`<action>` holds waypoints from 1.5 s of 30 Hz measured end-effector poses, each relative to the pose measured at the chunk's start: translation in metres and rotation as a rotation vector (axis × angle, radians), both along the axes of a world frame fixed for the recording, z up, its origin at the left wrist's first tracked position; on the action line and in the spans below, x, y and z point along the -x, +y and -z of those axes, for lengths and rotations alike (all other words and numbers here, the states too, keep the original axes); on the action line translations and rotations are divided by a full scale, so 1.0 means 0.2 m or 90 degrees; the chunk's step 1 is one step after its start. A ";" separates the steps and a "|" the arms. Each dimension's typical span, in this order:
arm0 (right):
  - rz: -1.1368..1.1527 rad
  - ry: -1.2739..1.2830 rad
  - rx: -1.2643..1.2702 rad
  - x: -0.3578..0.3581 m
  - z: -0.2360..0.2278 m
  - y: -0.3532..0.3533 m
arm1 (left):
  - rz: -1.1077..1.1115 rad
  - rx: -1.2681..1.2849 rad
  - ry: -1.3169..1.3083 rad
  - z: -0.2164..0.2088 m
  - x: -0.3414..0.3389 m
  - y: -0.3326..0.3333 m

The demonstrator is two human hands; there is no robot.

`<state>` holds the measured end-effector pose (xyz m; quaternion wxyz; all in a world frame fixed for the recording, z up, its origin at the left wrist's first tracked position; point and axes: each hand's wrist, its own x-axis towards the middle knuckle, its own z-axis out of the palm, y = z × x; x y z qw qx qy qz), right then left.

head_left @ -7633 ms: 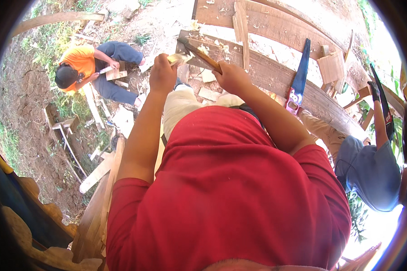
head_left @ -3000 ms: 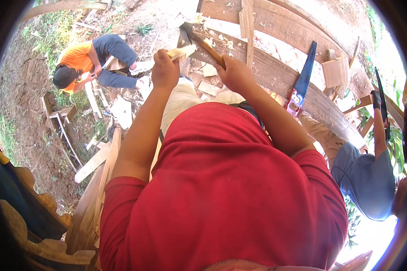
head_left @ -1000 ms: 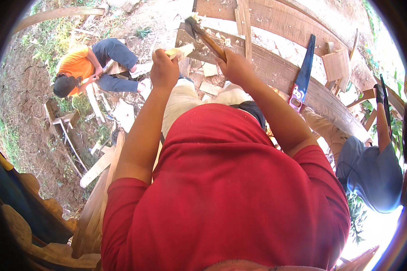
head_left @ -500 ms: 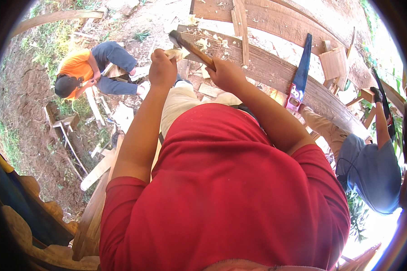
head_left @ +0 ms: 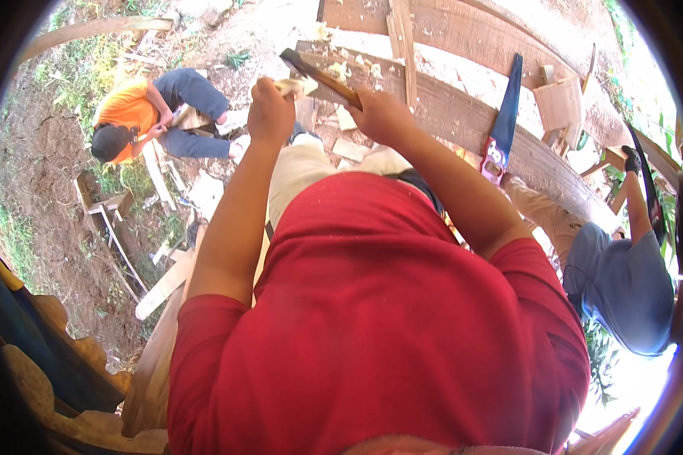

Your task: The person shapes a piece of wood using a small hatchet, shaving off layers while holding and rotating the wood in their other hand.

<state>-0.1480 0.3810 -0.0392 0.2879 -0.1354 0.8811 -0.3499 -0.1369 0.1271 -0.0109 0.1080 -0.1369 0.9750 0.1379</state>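
Note:
In front of me, my left hand (head_left: pixel 271 112) is closed around a pale piece of wood (head_left: pixel 300 86), whose end sticks out to the right of my fingers. My right hand (head_left: pixel 382 115) grips the wooden handle of a hatchet-like tool (head_left: pixel 332 83). Its dark metal head points up and left, just above the pale wood; the exact shape of the head is hard to make out. A long brown plank (head_left: pixel 448 106) with curled shavings (head_left: pixel 340 71) on it lies beyond my right hand. Resting on that plank to the right is a handsaw (head_left: pixel 505 114) with a dark blade and red-and-white handle.
A person in an orange shirt (head_left: pixel 125 106) sits on the left. Another person in a grey shirt (head_left: pixel 622 284) is at the right. More planks (head_left: pixel 463 34) lie farther off, crossed by a wooden strip (head_left: pixel 402 53). A small wooden frame (head_left: pixel 110 205) stands on the soil at left.
The tool's head has tipped slightly up and left, and my right hand has shifted slightly upward. My left hand has risen a little with the pale wood.

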 end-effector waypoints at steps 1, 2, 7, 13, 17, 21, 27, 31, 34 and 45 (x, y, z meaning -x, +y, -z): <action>-0.002 0.011 0.017 -0.02 -0.02 -0.01 | 0.011 0.000 0.003 0.00 -0.01 -0.01; -0.019 -0.019 0.002 -0.03 -0.04 0.00 | -0.015 0.004 -0.034 -0.01 0.00 0.01; 0.009 0.006 -0.026 0.04 0.17 0.08 | -0.012 -0.008 0.017 0.02 0.00 -0.02; -0.044 0.021 -0.030 -0.03 0.08 0.05 | -0.022 -0.015 -0.005 0.01 -0.02 -0.02; 0.019 -0.035 -0.061 0.02 0.18 0.12 | -0.059 -0.044 0.004 0.02 -0.02 -0.08; -0.019 -0.060 -0.112 0.05 0.09 0.07 | -0.144 -0.132 -0.022 0.09 -0.06 -0.25; -0.074 0.007 -0.134 0.06 0.16 0.08 | -0.341 -0.318 0.033 0.08 -0.27 -0.34; -0.090 0.049 -0.129 0.09 0.19 0.11 | -0.445 -0.500 0.052 -0.14 -0.42 -0.45; -0.086 0.068 -0.110 0.12 0.25 0.10 | -0.409 -0.720 0.197 -0.32 -0.55 -0.49; 0.126 -0.524 0.225 0.21 0.12 0.28 | -0.347 -1.023 0.453 -0.76 -0.88 -0.43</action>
